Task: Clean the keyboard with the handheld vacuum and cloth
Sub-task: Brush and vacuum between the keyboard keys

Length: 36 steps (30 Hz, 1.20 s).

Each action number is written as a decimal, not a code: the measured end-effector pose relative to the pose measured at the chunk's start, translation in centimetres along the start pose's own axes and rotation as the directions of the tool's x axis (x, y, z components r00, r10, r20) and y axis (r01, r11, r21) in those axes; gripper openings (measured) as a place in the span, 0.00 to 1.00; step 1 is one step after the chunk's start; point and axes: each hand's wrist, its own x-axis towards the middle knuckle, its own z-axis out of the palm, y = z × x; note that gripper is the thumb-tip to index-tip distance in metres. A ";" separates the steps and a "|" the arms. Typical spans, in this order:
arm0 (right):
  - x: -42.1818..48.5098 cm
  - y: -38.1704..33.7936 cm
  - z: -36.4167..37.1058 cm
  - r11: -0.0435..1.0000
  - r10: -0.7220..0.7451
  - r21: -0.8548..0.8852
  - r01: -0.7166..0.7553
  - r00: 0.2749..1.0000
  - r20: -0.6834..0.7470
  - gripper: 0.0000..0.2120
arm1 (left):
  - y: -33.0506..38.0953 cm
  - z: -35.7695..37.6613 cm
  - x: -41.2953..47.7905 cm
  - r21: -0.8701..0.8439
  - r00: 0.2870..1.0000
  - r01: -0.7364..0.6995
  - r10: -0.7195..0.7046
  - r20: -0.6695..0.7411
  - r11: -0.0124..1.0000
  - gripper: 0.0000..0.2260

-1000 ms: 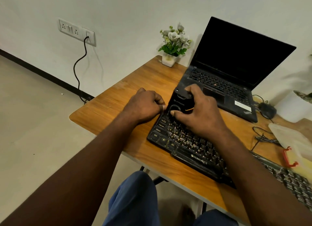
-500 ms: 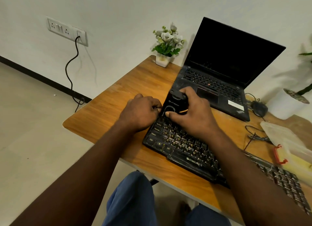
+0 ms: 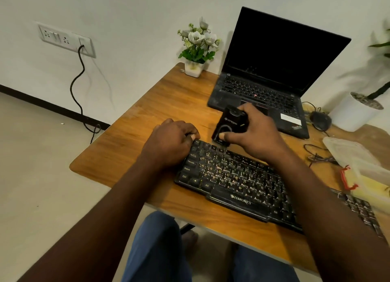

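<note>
A: Status on the keyboard clean?

B: Early, by my read. The black Zebronics keyboard (image 3: 232, 176) lies angled on the worktop (image 3: 137, 138), near side, in front of the laptop (image 3: 280, 56). The right hand (image 3: 257, 134) has its grip clamped round the handheld vacuum (image 3: 229, 124), thumb on the front face. The nozzle points down at the far-left rows, just right of the Esc corner.

A: Nozzle touching the keys?

B: Cannot tell. It's on the function row or just above it.

A: Left hand?

B: The left hand (image 3: 168, 144) sits at the keyboard's far-left corner, fingers curled. Cannot tell whether that grip pinches the edge or only braces against it.

A: What's done?

B: Nothing I'd credit yet. Pale specks show across the middle rows, so I judge most of the vacuum pass is left: middle, right end, near rows.

A: Cloth?

B: No cloth clearly in view. A clear plastic container (image 3: 354, 155) at the right has something yellow beside it, but what it is I can't tell. The wipe-down isn't started, I'd say.

A: Clutter?

B: A second keyboard (image 3: 363, 210) lies at the near right, just beside the first.
</note>
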 end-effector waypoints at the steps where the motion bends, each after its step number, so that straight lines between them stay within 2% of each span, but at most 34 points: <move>1: 0.4 -0.3 0.8 1.000 -0.007 0.026 0.007 1.000 0.005 0.25 | 0.0 -0.1 -0.1 0.008 1.000 -0.004 0.004 0.003 1.000 0.09; 4: 1.3 -0.9 1.7 0.998 -0.040 0.057 0.038 0.999 0.031 0.26 | 0.2 -0.1 -0.8 0.040 1.000 -0.001 0.001 0.007 0.999 0.10; 12: 1.6 1.7 -3.0 0.999 0.040 -0.012 -0.038 0.975 0.217 0.25 | 0.6 0.1 -2.3 0.085 0.998 0.046 -0.043 -0.037 0.995 0.14; 22: 2.3 -0.3 0.8 0.992 -0.072 0.108 0.059 0.991 0.116 0.26 | 1.1 0.3 -2.5 0.164 0.998 0.059 -0.056 -0.027 0.985 0.15; 29: 1.8 1.9 -2.5 1.000 -0.012 0.025 0.007 0.975 0.222 0.26 | 1.5 0.4 -2.4 0.199 0.999 0.043 -0.041 -0.014 0.979 0.18; 36: 1.2 0.5 0.3 0.994 -0.094 0.070 0.089 0.993 0.067 0.27 | 1.7 0.3 -2.6 0.237 0.999 0.050 -0.052 -0.001 0.970 0.21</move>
